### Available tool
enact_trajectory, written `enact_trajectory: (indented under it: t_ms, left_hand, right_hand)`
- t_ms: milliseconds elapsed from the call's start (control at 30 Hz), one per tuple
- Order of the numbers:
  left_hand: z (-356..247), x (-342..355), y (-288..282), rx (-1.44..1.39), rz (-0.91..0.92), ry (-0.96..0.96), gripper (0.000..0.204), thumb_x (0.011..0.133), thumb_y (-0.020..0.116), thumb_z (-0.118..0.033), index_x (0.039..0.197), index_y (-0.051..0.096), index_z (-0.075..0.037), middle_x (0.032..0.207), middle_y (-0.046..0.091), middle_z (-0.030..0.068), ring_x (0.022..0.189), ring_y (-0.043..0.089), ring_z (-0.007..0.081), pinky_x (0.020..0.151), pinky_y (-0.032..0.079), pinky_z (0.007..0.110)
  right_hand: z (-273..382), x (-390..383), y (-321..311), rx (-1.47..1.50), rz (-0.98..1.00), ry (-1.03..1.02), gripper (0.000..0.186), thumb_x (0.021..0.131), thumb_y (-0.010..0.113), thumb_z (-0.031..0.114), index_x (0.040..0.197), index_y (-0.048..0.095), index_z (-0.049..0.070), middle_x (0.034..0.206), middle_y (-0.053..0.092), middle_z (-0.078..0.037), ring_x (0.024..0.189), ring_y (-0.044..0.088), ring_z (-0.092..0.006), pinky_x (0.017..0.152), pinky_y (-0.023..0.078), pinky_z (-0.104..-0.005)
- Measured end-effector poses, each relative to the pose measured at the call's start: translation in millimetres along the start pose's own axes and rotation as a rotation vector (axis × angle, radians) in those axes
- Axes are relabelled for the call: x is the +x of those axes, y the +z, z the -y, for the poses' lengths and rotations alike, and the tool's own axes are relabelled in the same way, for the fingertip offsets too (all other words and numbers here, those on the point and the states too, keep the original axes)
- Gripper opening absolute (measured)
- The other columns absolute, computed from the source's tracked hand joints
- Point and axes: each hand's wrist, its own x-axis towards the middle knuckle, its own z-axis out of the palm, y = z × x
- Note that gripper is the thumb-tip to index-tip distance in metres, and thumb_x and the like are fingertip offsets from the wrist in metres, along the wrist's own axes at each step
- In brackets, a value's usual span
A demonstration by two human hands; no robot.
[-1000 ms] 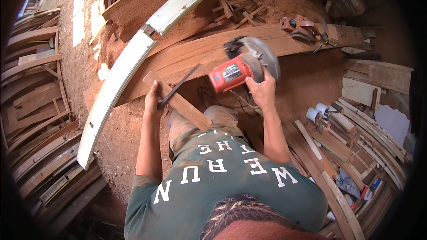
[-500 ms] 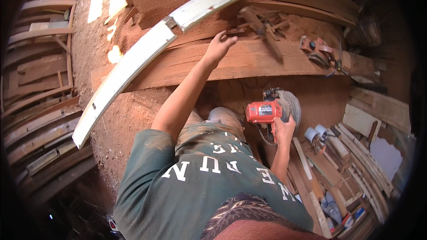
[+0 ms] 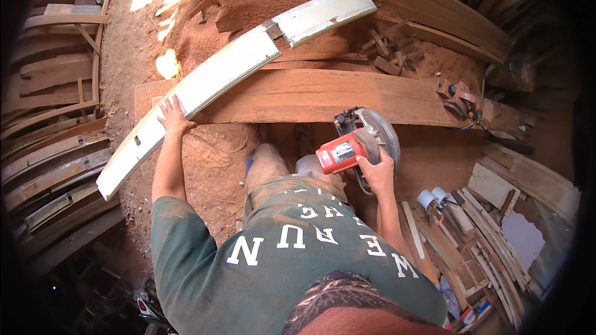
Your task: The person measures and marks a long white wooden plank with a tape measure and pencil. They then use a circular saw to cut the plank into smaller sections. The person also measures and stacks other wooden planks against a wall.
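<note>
My left hand (image 3: 176, 118) lies with its fingers spread on a long white-painted wooden board (image 3: 217, 65). The board is slightly curved, with a notch and a bare wood patch between its two painted stretches. It rests slantwise across a thick brown wooden beam (image 3: 347, 96), its lower left end jutting past the beam. In my right hand (image 3: 379, 174) is a red circular saw (image 3: 340, 151), gripped by its handle and held in front of my body on the near side of the beam. Its round grey guard faces right; the blade's edge is hidden.
Small wood scraps (image 3: 388, 56) lie in sawdust beyond the beam. An orange power tool (image 3: 456, 96) sits at the beam's right end. Curved timbers (image 3: 56, 164) are stacked at left, and cut strips (image 3: 496, 267) lie at lower right. A long plank (image 3: 428, 0) runs along the back.
My left hand has moved from above the beam leftward and down onto the white board. A blurred wooden piece over the beam now lies among the scraps. The saw has shifted slightly left and upward.
</note>
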Motion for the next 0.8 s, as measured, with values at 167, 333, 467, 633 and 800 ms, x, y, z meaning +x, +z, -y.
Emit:
enact_trajectory:
  t_ms: [167,333,467,633,800]
  left_hand:
    - [30,31,-8,0.130,-0.064,0.248,0.156,0.052,0.103,-0.044,0.170,0.003,-0.027,0.175,0.005,0.0236,0.163,0.003,0.0424,0.127,0.013,0.068]
    - [46,39,-6,-0.006,-0.104,0.364,0.150,0.049,0.101,-0.037,0.169,0.012,-0.028,0.169,0.023,0.0261,0.159,0.019,0.0448,0.127,0.017,0.068]
    - [55,29,-14,-0.067,-0.129,0.397,0.142,0.048,0.097,-0.031,0.167,0.021,-0.023,0.165,0.027,0.0262,0.157,0.024,0.0430,0.125,0.020,0.067]
    - [103,13,-2,-0.066,-0.102,0.326,0.141,0.048,0.098,-0.028,0.166,0.022,-0.023,0.164,0.027,0.0245,0.155,0.026,0.0433,0.122,0.025,0.067]
    - [161,2,27,-0.120,-0.040,0.207,0.142,0.049,0.098,-0.023,0.166,0.017,-0.022,0.164,0.024,0.0246,0.156,0.024,0.0440,0.123,0.025,0.067]
  right_hand:
    - [37,25,46,0.031,0.064,0.007,0.039,0.086,0.079,0.010,0.120,0.069,-0.007,0.105,0.077,-0.016,0.095,0.070,-0.0200,0.090,0.054,-0.0367]
    - [77,46,93,0.061,0.133,0.001,0.037,0.088,0.077,0.010,0.120,0.069,-0.007,0.106,0.077,-0.014,0.095,0.069,-0.0185,0.090,0.055,-0.0361]
    - [106,66,118,-0.029,0.172,-0.046,0.039,0.088,0.077,0.009,0.122,0.069,-0.006,0.108,0.077,-0.014,0.098,0.070,-0.0186,0.092,0.054,-0.0353]
    - [121,71,141,-0.067,0.170,-0.178,0.033,0.088,0.078,0.009,0.119,0.071,-0.002,0.086,0.069,-0.006,0.073,0.061,-0.0108,0.066,0.047,-0.0287]
    - [135,72,160,-0.125,0.200,-0.201,0.040,0.086,0.080,0.013,0.123,0.071,0.000,0.105,0.078,-0.016,0.095,0.073,-0.0226,0.089,0.055,-0.0359]
